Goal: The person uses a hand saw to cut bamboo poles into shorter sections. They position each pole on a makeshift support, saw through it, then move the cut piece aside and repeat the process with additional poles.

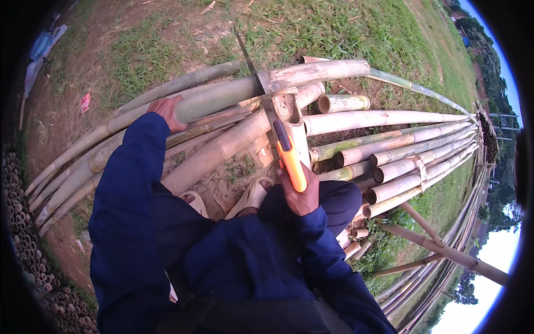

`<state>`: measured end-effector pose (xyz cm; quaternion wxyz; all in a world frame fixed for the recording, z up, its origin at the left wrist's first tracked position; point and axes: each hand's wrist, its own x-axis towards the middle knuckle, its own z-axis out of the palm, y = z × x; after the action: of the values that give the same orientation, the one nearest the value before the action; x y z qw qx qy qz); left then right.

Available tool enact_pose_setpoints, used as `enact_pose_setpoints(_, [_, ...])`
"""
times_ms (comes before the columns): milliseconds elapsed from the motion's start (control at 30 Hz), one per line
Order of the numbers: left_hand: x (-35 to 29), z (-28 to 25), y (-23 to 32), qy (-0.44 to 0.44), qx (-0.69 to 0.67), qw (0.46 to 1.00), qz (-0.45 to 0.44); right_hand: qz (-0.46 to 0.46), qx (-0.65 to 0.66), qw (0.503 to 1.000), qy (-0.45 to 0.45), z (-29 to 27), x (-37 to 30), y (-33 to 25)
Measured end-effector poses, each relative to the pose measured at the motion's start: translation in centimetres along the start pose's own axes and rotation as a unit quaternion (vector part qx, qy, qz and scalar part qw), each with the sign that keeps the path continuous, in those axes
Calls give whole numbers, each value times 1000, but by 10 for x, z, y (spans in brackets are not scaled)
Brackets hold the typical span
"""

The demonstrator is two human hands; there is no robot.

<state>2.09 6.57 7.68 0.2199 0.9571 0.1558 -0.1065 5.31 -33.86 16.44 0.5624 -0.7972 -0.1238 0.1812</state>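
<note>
My right hand [302, 196] is wrapped round the orange handle of a handsaw [291, 162]. The saw's long dark blade points away from me and crosses a thick bamboo pole [222, 99], at a joint beside a paler stretch. Whether the teeth have cut into the pole cannot be seen. My left hand [167, 114] grips the same pole to the left of the blade, fingers over its top. Under the blade, an upright bamboo piece with an open notch [290, 111] stands beneath the pole.
Several cut bamboo poles [389, 161] lie at the right, open ends toward me. A short bamboo piece [345, 103] rests beyond the upright one. More long poles [72, 172] stretch left. Stacked bamboo [28, 245] lines the far left. My sandalled feet [253, 197] are close below the saw.
</note>
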Motion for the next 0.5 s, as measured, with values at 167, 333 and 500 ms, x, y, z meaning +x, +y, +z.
enact_pose_setpoints(167, [-1, 6, 0, 4, 19, 999, -36, -58, -147, 987, 7, -55, -93, 18])
enact_pose_setpoints(333, [6, 3, -2, -1, 20, 1000, -24, -66, -86, 994, 8, -21, -16, 6])
enact_pose_setpoints(500, [-7, 6, 3, 9, -13, 1000, -7, -40, -76, 996, -7, -1, 1, -1])
